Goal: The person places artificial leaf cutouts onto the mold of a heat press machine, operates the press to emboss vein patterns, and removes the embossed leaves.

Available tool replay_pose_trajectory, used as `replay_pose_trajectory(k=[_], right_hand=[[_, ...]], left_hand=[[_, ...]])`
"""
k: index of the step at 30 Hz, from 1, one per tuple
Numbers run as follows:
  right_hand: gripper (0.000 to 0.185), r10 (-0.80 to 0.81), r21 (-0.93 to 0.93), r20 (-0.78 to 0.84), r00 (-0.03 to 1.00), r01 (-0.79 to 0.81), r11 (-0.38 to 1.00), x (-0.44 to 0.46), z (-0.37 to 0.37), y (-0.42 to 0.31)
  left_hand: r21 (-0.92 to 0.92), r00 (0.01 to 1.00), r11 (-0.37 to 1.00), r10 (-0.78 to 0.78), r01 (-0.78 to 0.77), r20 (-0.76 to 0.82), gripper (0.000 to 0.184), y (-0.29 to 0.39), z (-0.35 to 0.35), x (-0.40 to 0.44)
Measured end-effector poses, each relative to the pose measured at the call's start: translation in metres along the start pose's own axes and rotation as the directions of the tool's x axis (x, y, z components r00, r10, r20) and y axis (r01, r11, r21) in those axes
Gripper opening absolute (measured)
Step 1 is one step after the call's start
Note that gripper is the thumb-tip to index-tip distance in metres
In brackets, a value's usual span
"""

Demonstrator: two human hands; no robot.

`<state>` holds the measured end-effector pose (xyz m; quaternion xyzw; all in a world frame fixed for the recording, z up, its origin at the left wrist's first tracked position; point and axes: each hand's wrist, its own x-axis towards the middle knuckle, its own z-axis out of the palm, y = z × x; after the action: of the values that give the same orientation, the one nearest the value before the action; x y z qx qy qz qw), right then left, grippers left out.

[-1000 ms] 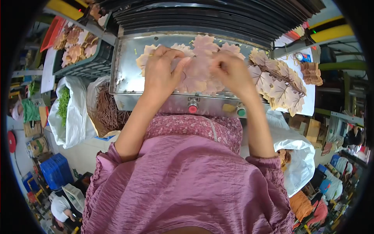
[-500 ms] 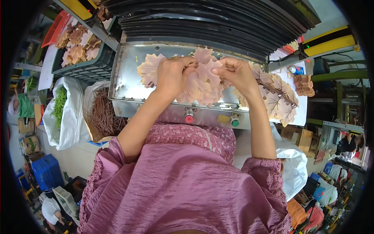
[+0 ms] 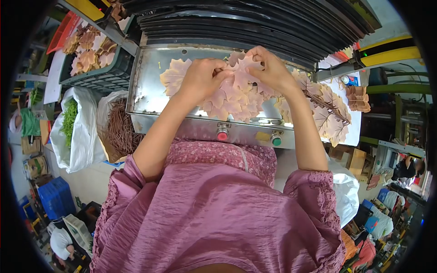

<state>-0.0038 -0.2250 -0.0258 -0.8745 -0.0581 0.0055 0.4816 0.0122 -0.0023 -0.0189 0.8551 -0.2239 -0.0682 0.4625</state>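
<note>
My left hand (image 3: 204, 78) is closed in a pinch at the left edge of a pinkish artificial maple leaf (image 3: 245, 72). On the leaf's other side, my right hand (image 3: 271, 70) grips its upper right edge between thumb and fingers. Below the hands, a heap of similar leaves (image 3: 231, 102) lies on the shiny metal worktop (image 3: 148, 82). More loose leaves (image 3: 175, 75) rest just left of my left hand. To the right of my right wrist lie leafy branches (image 3: 328, 102) with brown stems. My fingers partly cover the held leaf.
Black ribbed panels (image 3: 227, 27) stand behind the worktop. A red button (image 3: 222, 134) and a green button (image 3: 276, 140) sit on its front. At left are a green crate (image 3: 100, 75) of leaves, a white sack (image 3: 84, 136) and a bag of brown stems (image 3: 122, 127).
My right hand has moved up and slightly left, lifting the leaf's edge. My left hand has shifted only a little. The leaf between them looks more spread out and raised.
</note>
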Motion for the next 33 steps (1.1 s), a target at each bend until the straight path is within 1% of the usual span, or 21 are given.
replay_pose_trajectory(k=[1, 5, 6, 10, 11, 15, 17, 18, 20, 22, 23, 25, 27, 28, 30, 32, 33], right_hand=[[0.021, 0.006, -0.001, 0.001, 1.0, -0.006, 1.0, -0.002, -0.001, 0.0], [0.028, -0.036, 0.117, 0.131, 0.991, 0.021, 0.993, -0.004, -0.007, -0.002], [0.028, -0.035, 0.118, 0.138, 0.99, 0.019, 0.993, -0.002, -0.008, -0.008], [0.032, 0.071, -0.206, 0.293, 0.954, -0.009, 0.979, 0.004, -0.017, -0.033], [0.032, 0.069, -0.209, 0.29, 0.954, -0.007, 0.978, 0.004, -0.017, -0.032], [0.034, 0.032, -0.143, 0.109, 0.993, -0.016, 0.99, 0.002, -0.013, -0.024], [0.033, 0.073, 0.029, 0.06, 0.996, -0.075, 0.997, -0.002, -0.01, -0.026], [0.033, 0.047, 0.019, 0.046, 0.998, -0.048, 0.999, -0.004, -0.01, -0.024], [0.031, 0.041, 0.178, -0.074, 0.996, -0.027, 0.984, -0.009, -0.011, -0.025], [0.032, 0.099, 0.192, -0.108, 0.989, -0.077, 0.978, -0.019, -0.03, -0.05], [0.032, 0.079, 0.182, -0.133, 0.988, -0.054, 0.982, -0.02, -0.041, -0.062], [0.034, 0.055, 0.15, -0.246, 0.968, -0.018, 0.988, -0.017, -0.063, -0.081], [0.035, 0.008, 0.165, -0.271, 0.963, 0.038, 0.986, 0.0, -0.091, -0.09], [0.035, 0.012, 0.165, -0.278, 0.96, 0.035, 0.986, 0.014, -0.099, -0.088], [0.033, -0.134, 0.176, -0.425, 0.895, 0.227, 0.958, 0.057, -0.119, -0.082], [0.036, -0.172, -0.016, -0.488, 0.856, 0.188, 0.982, 0.104, -0.136, -0.078], [0.036, -0.171, -0.016, -0.488, 0.856, 0.187, 0.982, 0.129, -0.144, -0.074]], left_hand=[[-0.003, 1.0, 1.0, -0.002, 0.002, 0.004, 0.015, 0.0, 0.001, 0.0], [0.136, 0.993, 0.984, 0.113, -0.114, 0.017, 0.013, -0.004, 0.0, 0.005], [0.135, 0.994, 0.985, 0.106, -0.107, 0.015, 0.013, -0.005, 0.0, 0.005], [0.107, 0.983, 0.98, 0.159, -0.169, 0.091, 0.014, -0.005, 0.001, 0.009], [0.107, 0.983, 0.979, 0.163, -0.172, 0.089, 0.014, -0.004, 0.0, 0.01], [-0.046, 0.989, 0.999, 0.035, -0.029, 0.144, 0.014, -0.005, -0.007, 0.005], [-0.005, 0.984, 1.0, -0.013, 0.014, 0.176, 0.015, -0.004, -0.007, 0.004], [0.002, 0.987, 1.0, 0.01, -0.011, 0.158, 0.015, 0.004, -0.011, 0.004], [-0.138, 0.986, 0.983, -0.102, 0.12, 0.131, 0.01, 0.02, -0.017, 0.002], [-0.259, 0.979, 0.951, -0.132, 0.17, 0.158, 0.007, 0.032, -0.032, -0.001], [-0.255, 0.984, 0.957, -0.102, 0.137, 0.149, 0.007, 0.039, -0.039, -0.002], [-0.483, 0.972, 0.853, -0.111, 0.2, 0.207, 0.004, 0.052, -0.053, 0.004], [-0.566, 0.989, 0.818, -0.032, 0.108, 0.142, 0.003, 0.07, -0.063, 0.021], [-0.565, 0.988, 0.818, -0.027, 0.107, 0.149, 0.003, 0.084, -0.071, 0.029], [-0.442, 0.996, 0.896, -0.007, 0.044, 0.087, 0.006, 0.112, -0.087, 0.061], [-0.194, 0.985, 0.966, 0.166, -0.172, -0.045, 0.012, 0.12, -0.089, 0.099], [-0.195, 0.985, 0.966, 0.166, -0.171, -0.043, 0.012, 0.123, -0.088, 0.119]])
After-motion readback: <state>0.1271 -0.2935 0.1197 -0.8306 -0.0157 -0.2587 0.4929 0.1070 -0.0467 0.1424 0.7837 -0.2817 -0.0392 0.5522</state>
